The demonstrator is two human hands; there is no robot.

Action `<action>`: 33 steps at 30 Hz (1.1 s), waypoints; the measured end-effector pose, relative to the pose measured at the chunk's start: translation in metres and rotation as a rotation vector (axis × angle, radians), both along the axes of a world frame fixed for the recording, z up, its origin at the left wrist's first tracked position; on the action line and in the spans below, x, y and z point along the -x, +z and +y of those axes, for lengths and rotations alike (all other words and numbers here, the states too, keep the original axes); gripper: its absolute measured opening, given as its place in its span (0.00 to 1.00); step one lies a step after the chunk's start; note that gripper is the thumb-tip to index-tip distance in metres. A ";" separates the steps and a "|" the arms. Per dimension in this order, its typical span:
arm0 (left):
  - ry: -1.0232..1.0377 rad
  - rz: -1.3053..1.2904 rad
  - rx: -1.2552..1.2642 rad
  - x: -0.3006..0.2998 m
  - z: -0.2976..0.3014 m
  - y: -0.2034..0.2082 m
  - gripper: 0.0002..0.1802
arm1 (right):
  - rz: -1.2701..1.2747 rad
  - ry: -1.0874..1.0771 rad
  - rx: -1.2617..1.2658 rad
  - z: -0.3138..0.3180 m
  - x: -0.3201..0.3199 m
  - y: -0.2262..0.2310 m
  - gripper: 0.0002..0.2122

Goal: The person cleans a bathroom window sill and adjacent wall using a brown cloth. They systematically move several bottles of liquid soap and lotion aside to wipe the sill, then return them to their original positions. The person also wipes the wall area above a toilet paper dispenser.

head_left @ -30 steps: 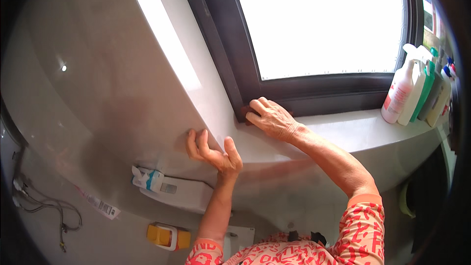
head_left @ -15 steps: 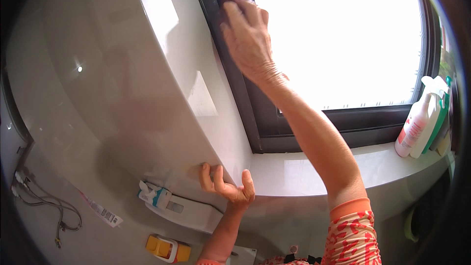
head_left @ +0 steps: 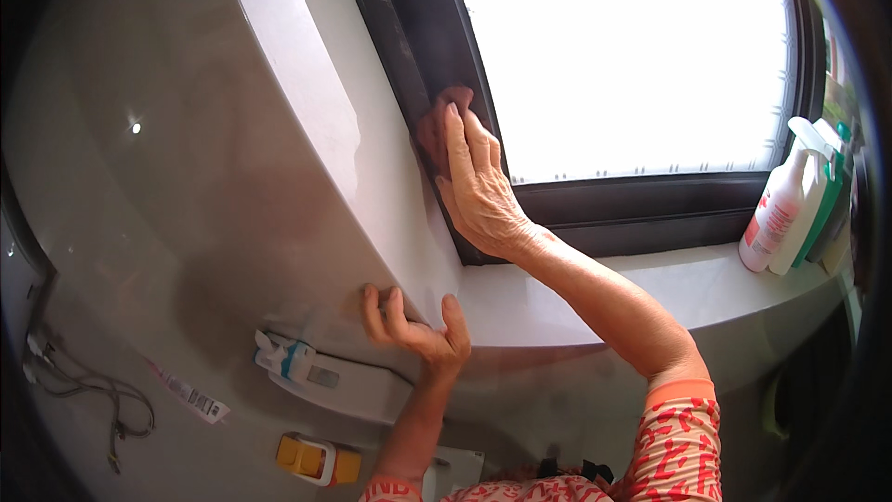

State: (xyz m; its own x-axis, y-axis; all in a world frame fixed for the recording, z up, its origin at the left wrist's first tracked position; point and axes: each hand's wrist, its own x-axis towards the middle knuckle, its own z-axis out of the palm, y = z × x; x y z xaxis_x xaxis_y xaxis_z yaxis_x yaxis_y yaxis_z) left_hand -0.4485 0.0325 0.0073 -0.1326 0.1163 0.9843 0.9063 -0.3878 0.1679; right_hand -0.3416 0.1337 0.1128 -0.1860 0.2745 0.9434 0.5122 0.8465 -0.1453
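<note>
The right hand has come down the dark window frame from its higher spot, fingers flat, pressing a reddish-brown cloth (mostly hidden under the palm) against the frame's left upright. The left hand rests open on the sill's edge, holding nothing. Spray bottles stand far right, partly cut off.

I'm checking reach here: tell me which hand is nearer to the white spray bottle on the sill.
Right. The right hand presses a reddish cloth on the dark window frame, left of the spray bottle. The left hand is lower and farther left, braced at the sill's corner.
</note>
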 end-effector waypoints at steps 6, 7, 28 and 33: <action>0.031 -0.003 -0.005 -0.004 0.002 0.001 0.32 | -0.005 0.151 0.258 -0.002 -0.019 -0.054 0.31; 0.036 -0.001 -0.007 -0.005 0.002 0.002 0.32 | 0.001 0.147 0.308 -0.005 -0.024 -0.060 0.25; 0.033 0.021 -0.065 -0.003 0.007 0.001 0.34 | -0.330 -0.369 -0.420 0.037 -0.056 0.003 0.15; 0.062 0.029 -0.066 -0.001 0.006 0.003 0.34 | -0.598 -0.251 -0.292 0.015 -0.069 -0.033 0.13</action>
State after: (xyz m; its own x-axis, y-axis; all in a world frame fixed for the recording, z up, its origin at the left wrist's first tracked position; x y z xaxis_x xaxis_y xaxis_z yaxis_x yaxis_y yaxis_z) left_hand -0.4479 0.0389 0.0100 -0.1083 0.0433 0.9932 0.9331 -0.3402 0.1166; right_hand -0.2729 0.1487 0.0802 -0.6591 0.1285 0.7410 0.6178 0.6543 0.4360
